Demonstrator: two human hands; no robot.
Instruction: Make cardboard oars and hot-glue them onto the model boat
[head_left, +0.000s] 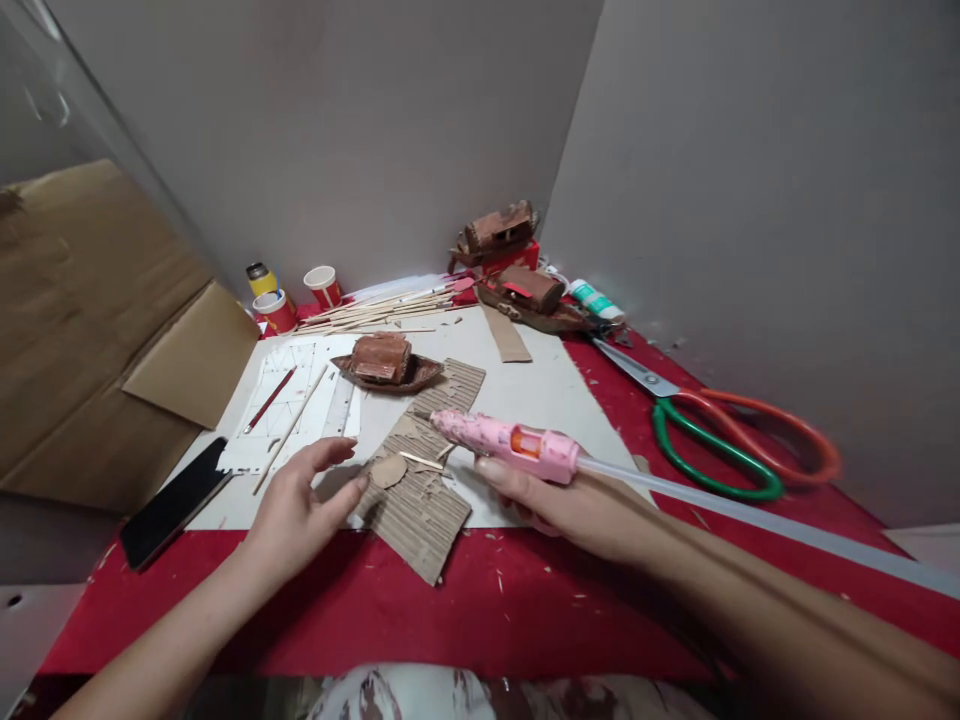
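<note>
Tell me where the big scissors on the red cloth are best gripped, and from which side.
Grip the scissors by the orange and green handle loops, probably coming from the near right. They lie flat, loops nearest that side, blades pointing away to the far left. The right hand is busy with the glue gun.

The left hand (pixel 296 512) and right hand (pixel 577 508) are bare, forearms too; perhaps a white, brown-patterned garment (pixel 420 695).

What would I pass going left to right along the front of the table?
Black phone → left hand → corrugated cardboard → pink glue gun held in the right hand → green and orange scissors.
</note>
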